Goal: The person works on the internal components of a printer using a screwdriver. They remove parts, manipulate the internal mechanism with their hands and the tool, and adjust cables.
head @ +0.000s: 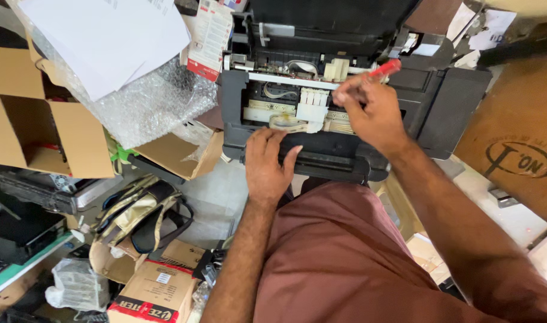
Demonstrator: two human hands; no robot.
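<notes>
an opened black printer (pixel 345 90) sits in front of the person, its lid raised toward the top of the view so the inner parts show: white plastic pieces, pale ribbon cables and a white cartridge block (pixel 312 107) near the middle. the left hand (pixel 267 164) lies flat, fingers spread and holding nothing, pressed on the printer's front edge just below the cartridge block. the right hand (pixel 369 110) is clamped around a red-handled screwdriver (pixel 386 67), its handle sticking out up and to the right of the fist; the tip is hidden by the fingers, which hover over the printer's open inside just right of the cartridge block. the two hands are apart, the left nearer the body and the right farther in. the person's lap, in brown-red cloth (pixel 339 251), fills the lower middle. to the left lie a sheet of bubble wrap (pixel 148 101) with white papers (pixel 106 36) on it, open cardboard boxes (pixel 22 125), and a black and gold bag (pixel 142 209) on the floor. a larger cardboard box (pixel 518 131) stands at the right.
</notes>
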